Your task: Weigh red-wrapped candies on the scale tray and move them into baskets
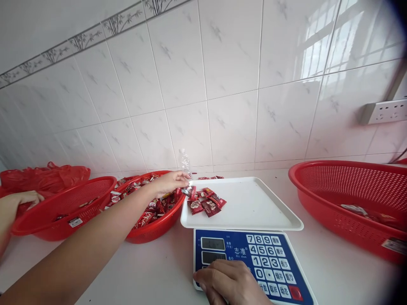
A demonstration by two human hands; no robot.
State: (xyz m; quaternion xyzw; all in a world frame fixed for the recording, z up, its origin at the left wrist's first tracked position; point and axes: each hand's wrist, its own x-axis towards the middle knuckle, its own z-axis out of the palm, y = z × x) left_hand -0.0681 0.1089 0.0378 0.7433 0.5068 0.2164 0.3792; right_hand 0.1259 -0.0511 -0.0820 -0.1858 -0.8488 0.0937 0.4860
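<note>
My left hand (171, 183) reaches over the left rim of the white scale tray (254, 205), its fingers closed on a small red packet (190, 192). Several red and dark red packets (210, 207) lie just beside it on the tray's left part. Curled over the lower left of the blue scale panel (240, 241), my right hand (230, 281) partly covers the displays. Its fingers are pressed together with nothing visible in them. Left of the tray, a red basket (144, 236) full of packets stands partly behind my left forearm.
Another red basket (47, 231) holds a few packets at the left. Beside it, another person's hand (27, 198) touches red plastic bags (66, 176). A large red basket (313, 199) stands at the right. A clear bottle (183, 162) is behind the tray, near the tiled wall.
</note>
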